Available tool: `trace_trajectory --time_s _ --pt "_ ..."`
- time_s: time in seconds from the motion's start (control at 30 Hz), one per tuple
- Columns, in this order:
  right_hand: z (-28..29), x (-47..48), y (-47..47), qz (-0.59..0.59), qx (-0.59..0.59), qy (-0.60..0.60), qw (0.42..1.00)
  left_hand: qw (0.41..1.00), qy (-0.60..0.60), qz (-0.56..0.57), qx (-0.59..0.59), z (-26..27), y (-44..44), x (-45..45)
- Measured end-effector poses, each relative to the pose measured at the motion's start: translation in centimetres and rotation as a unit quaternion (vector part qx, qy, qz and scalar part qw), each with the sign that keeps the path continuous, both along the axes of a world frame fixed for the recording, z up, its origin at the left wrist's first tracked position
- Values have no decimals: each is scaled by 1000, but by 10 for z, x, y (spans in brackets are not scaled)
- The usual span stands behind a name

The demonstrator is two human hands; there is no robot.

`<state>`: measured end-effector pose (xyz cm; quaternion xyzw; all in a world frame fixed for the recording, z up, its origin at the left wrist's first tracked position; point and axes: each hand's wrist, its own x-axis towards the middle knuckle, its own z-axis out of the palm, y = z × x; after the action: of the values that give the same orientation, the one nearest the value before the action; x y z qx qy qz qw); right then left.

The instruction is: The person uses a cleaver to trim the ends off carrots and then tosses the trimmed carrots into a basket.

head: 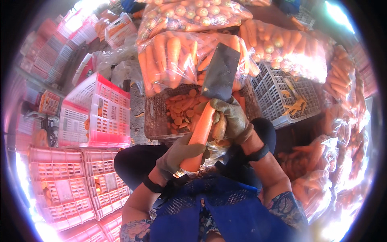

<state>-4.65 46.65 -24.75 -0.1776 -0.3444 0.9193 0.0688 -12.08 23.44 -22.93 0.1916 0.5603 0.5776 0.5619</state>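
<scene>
A large peeled-looking carrot (201, 130) slants across my lap, its thick end towards me. My left hand (181, 151), in a dirty work glove, wraps around its lower part. In my right hand (234, 116), also gloved, is a cleaver (222, 69) with a broad dark blade pointing away from me. The butt of its handle (219, 128) shows below my fingers. My right thumb lies at the carrot's upper tip. Beneath both hands, a brown plastic crate (154, 116) holds many cut carrot pieces (181, 110).
Clear bags of whole carrots (172, 57) lean over the crate's far side. A grey crate (275, 93) with peelings stands at right. On the left are a pink-and-white crate (110, 113) and stacked pink crates (60, 184). More bagged carrots (314, 157) lie at right.
</scene>
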Motion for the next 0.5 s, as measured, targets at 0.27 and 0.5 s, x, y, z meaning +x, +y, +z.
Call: trace_trajectory --time_s 0.27,0.5 --pt "23 36 24 -2 695 -100 713 991 130 22 -4 16 30 0" --pt "44 37 -8 222 894 -105 376 917 389 5 91 -24 29 -15"
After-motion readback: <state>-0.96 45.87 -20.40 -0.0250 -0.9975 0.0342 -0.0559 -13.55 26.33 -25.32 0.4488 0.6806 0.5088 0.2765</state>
